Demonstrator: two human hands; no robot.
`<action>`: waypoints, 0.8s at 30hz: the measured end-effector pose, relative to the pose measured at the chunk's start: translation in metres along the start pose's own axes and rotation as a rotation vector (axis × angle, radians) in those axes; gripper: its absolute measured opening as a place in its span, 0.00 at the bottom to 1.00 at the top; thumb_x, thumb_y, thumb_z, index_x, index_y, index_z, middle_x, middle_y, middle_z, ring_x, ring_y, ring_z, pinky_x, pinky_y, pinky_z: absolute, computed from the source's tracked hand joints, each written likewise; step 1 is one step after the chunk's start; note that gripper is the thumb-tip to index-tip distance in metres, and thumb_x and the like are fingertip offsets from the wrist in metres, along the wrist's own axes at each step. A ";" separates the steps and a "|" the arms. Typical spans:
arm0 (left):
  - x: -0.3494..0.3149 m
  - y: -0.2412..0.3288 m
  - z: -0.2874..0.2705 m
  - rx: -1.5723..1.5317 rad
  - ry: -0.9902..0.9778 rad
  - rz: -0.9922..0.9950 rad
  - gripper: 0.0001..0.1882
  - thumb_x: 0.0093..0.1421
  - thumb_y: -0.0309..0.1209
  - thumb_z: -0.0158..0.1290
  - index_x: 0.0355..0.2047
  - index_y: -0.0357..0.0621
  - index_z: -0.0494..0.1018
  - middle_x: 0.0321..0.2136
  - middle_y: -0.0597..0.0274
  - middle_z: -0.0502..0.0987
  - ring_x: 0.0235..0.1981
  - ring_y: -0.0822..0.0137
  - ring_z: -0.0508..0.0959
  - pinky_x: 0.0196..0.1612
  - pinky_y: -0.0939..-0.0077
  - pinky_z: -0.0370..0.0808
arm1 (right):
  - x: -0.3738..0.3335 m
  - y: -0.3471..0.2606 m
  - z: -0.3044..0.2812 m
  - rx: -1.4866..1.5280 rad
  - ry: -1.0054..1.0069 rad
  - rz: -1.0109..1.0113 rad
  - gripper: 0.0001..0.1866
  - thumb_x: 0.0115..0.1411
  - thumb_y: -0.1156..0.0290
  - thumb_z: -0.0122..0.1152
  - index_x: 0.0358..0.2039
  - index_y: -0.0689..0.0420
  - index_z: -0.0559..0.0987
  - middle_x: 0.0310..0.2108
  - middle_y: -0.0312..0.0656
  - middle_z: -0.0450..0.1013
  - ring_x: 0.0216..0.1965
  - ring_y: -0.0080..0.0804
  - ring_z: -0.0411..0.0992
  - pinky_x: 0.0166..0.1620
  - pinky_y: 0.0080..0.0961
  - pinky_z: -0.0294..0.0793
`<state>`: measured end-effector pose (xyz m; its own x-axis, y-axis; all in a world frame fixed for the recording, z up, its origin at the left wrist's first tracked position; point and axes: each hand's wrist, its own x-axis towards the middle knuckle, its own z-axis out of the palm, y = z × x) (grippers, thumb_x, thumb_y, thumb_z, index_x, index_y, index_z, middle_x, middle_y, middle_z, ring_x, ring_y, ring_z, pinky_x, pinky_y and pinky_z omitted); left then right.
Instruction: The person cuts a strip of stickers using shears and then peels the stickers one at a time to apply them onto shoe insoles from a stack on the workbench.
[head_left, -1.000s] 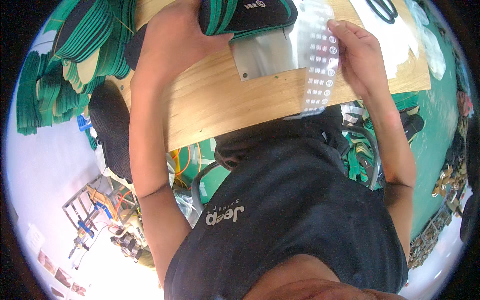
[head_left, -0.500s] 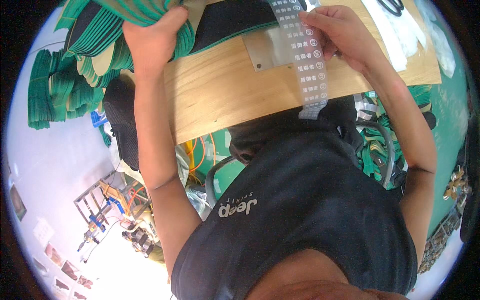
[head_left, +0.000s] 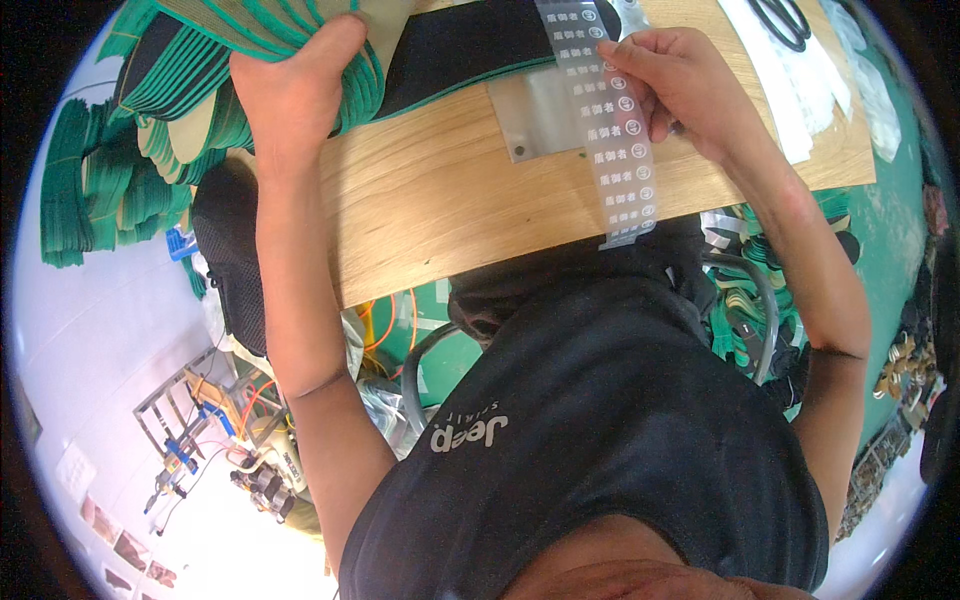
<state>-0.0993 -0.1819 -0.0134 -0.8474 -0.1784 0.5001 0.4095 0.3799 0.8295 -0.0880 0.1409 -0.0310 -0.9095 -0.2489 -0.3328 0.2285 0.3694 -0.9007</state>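
My left hand (head_left: 295, 95) is closed around the edges of a fanned stack of green-edged insoles (head_left: 265, 30) at the upper left. Beside them on the table lies a black insole layer with a green rim (head_left: 470, 50). My right hand (head_left: 690, 90) pinches the side of a long translucent strip of white printed labels (head_left: 622, 160) between thumb and fingers. The strip's upper end lies over the black insole; its lower end reaches past the table's near edge. Under the strip sits a small flat, greyish plate (head_left: 540, 115) with a hole near its corner.
The wooden table (head_left: 420, 220) ends close to my lap. Black-handled scissors (head_left: 780, 22) rest on white sheets (head_left: 800, 110) at the right. More insole stacks (head_left: 85, 190) stand at the far left, near a black mesh shoe (head_left: 230, 250). A metal chair frame (head_left: 765, 300) is beside me.
The whole view has shifted slightly. The label strip hangs a little differently under my right hand, which still pinches it. My left hand keeps its hold on the insoles.
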 end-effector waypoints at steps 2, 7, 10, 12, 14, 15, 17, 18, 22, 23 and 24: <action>0.000 -0.002 0.000 -0.022 -0.006 -0.013 0.19 0.47 0.22 0.65 0.41 0.32 0.76 0.38 0.58 0.80 0.39 0.64 0.79 0.48 0.70 0.74 | -0.001 -0.001 0.000 0.020 -0.003 -0.003 0.18 0.67 0.57 0.61 0.25 0.56 0.78 0.16 0.34 0.74 0.12 0.15 0.69 0.14 0.11 0.64; -0.001 0.004 -0.004 0.118 -0.055 -0.035 0.18 0.48 0.21 0.64 0.41 0.33 0.76 0.36 0.59 0.80 0.38 0.65 0.79 0.47 0.70 0.74 | -0.010 -0.019 0.006 0.044 -0.020 -0.025 0.18 0.67 0.57 0.61 0.25 0.56 0.78 0.15 0.33 0.73 0.11 0.15 0.68 0.13 0.12 0.62; -0.001 0.002 -0.002 0.120 -0.043 0.027 0.16 0.48 0.22 0.64 0.39 0.34 0.76 0.35 0.60 0.80 0.37 0.65 0.79 0.46 0.71 0.74 | -0.010 -0.018 0.005 0.069 -0.045 -0.018 0.18 0.67 0.57 0.61 0.24 0.55 0.78 0.15 0.33 0.73 0.11 0.16 0.67 0.14 0.12 0.62; 0.000 0.003 -0.004 0.110 -0.065 0.034 0.16 0.48 0.22 0.64 0.38 0.34 0.77 0.35 0.61 0.80 0.37 0.66 0.79 0.46 0.72 0.74 | -0.005 -0.009 0.001 0.053 -0.053 -0.005 0.18 0.67 0.57 0.61 0.24 0.55 0.78 0.15 0.33 0.73 0.11 0.16 0.67 0.14 0.12 0.62; 0.000 0.005 -0.002 0.108 -0.062 0.030 0.15 0.48 0.22 0.64 0.37 0.34 0.77 0.35 0.61 0.80 0.37 0.66 0.79 0.45 0.72 0.74 | -0.004 -0.005 0.000 0.045 -0.054 -0.002 0.18 0.68 0.57 0.60 0.24 0.56 0.78 0.15 0.33 0.73 0.10 0.16 0.67 0.13 0.12 0.62; -0.001 0.006 0.001 0.111 -0.048 0.022 0.15 0.48 0.22 0.64 0.37 0.34 0.77 0.35 0.61 0.80 0.36 0.67 0.79 0.45 0.72 0.74 | -0.005 -0.006 0.001 0.044 -0.051 -0.006 0.18 0.68 0.57 0.60 0.24 0.56 0.78 0.15 0.33 0.73 0.10 0.16 0.67 0.13 0.12 0.62; -0.003 0.006 0.000 0.123 -0.047 0.003 0.15 0.48 0.22 0.64 0.38 0.34 0.77 0.35 0.61 0.80 0.36 0.67 0.78 0.45 0.73 0.74 | -0.004 -0.004 0.000 0.047 -0.055 -0.007 0.18 0.68 0.57 0.60 0.24 0.56 0.78 0.15 0.33 0.73 0.10 0.15 0.67 0.13 0.12 0.63; -0.004 0.004 -0.003 0.131 -0.061 -0.008 0.15 0.48 0.22 0.64 0.38 0.34 0.77 0.35 0.61 0.80 0.36 0.67 0.78 0.45 0.73 0.74 | -0.003 -0.002 -0.002 0.051 -0.063 -0.004 0.18 0.68 0.57 0.60 0.25 0.56 0.78 0.14 0.33 0.73 0.10 0.15 0.67 0.13 0.12 0.63; -0.004 -0.001 -0.004 0.036 -0.069 0.007 0.18 0.48 0.23 0.65 0.41 0.34 0.77 0.38 0.60 0.81 0.38 0.67 0.78 0.47 0.73 0.74 | -0.003 -0.008 0.001 0.000 -0.019 0.031 0.18 0.68 0.57 0.60 0.25 0.56 0.77 0.14 0.33 0.72 0.10 0.16 0.67 0.13 0.13 0.63; -0.005 0.000 -0.001 0.101 -0.049 0.014 0.19 0.48 0.24 0.65 0.42 0.34 0.77 0.38 0.60 0.81 0.39 0.67 0.78 0.48 0.73 0.74 | -0.003 -0.008 0.001 0.021 -0.031 0.033 0.18 0.68 0.57 0.60 0.25 0.56 0.77 0.14 0.33 0.72 0.10 0.16 0.67 0.13 0.13 0.63; -0.007 0.005 0.003 0.167 -0.030 0.022 0.20 0.48 0.24 0.66 0.43 0.34 0.77 0.39 0.60 0.81 0.39 0.67 0.79 0.49 0.72 0.74 | -0.004 -0.008 0.000 0.041 -0.042 0.034 0.19 0.68 0.57 0.60 0.26 0.56 0.77 0.14 0.33 0.72 0.10 0.16 0.67 0.13 0.13 0.63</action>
<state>-0.0923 -0.1760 -0.0139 -0.8495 -0.1426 0.5080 0.3684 0.5290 0.7645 -0.0864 0.1386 -0.0229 -0.8858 -0.2741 -0.3744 0.2742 0.3417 -0.8989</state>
